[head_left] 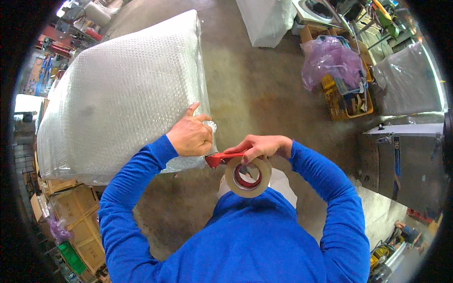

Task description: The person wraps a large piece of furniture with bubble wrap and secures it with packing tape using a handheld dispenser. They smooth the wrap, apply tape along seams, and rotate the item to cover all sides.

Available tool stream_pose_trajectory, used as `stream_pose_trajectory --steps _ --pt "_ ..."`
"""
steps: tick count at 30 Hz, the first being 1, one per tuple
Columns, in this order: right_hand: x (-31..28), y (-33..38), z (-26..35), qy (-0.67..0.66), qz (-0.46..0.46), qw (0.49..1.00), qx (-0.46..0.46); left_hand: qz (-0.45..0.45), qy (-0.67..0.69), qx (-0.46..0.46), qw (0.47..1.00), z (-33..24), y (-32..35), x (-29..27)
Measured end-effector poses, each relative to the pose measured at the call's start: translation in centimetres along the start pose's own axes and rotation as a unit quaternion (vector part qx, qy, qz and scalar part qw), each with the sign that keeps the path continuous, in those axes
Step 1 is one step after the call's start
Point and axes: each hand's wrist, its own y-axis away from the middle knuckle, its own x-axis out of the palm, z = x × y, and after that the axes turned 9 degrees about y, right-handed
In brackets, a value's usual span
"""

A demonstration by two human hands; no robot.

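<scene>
A large, boxy item wrapped in clear bubble wrap (127, 89) stands on my left. At its near right edge is my left hand (191, 134), index finger stretched out over the wrap and the other fingers curled at the edge, next to a crumpled bit of wrap. My right hand (259, 145) is closed round a red tape dispenser (217, 159). A wide roll of tape (229, 174) with a dark red core sits on the dispenser. The dispenser's front end is close to the wrap's edge, just below my left hand; whether it touches is hard to tell.
Concrete floor (245, 94) runs ahead. Another wrapped item (266, 23) stands at the far side. To the right are a yellow crate (336, 106), purple plastic film (330, 61) and a grey metal cabinet (406, 165). Cardboard boxes (82, 212) and a green crate (71, 257) lie at lower left.
</scene>
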Motion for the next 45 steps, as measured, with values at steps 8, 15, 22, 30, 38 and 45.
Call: stream_pose_trajectory --steps 8,15,22,30,38,45 --pt "-2.9 -1.9 6.8 0.245 0.064 0.962 0.101 0.081 -0.043 -0.013 0.996 0.0 -0.3 -0.3" --pt "0.6 -2.0 9.2 0.401 0.127 0.900 0.113 0.105 -0.083 0.023 0.991 -0.7 -0.1 -0.5" --pt "-3.9 9.3 -0.7 0.252 -0.345 0.904 -0.001 0.300 0.032 0.021 0.953 -8.0 2.7 1.7" --pt "-3.2 9.1 -4.1 0.297 -0.486 0.789 -0.232 -0.248 0.664 -0.369 0.602 -6.7 -7.5 -0.4" --pt "-8.7 9.5 -2.8 0.306 -0.492 0.787 -0.211 -0.255 0.683 -0.434 0.529 -1.4 -14.2 -2.7" --pt "-17.4 5.3 -1.9 0.298 -0.497 0.799 -0.163 -0.177 0.669 -0.413 0.592 10.2 -20.5 -6.4"
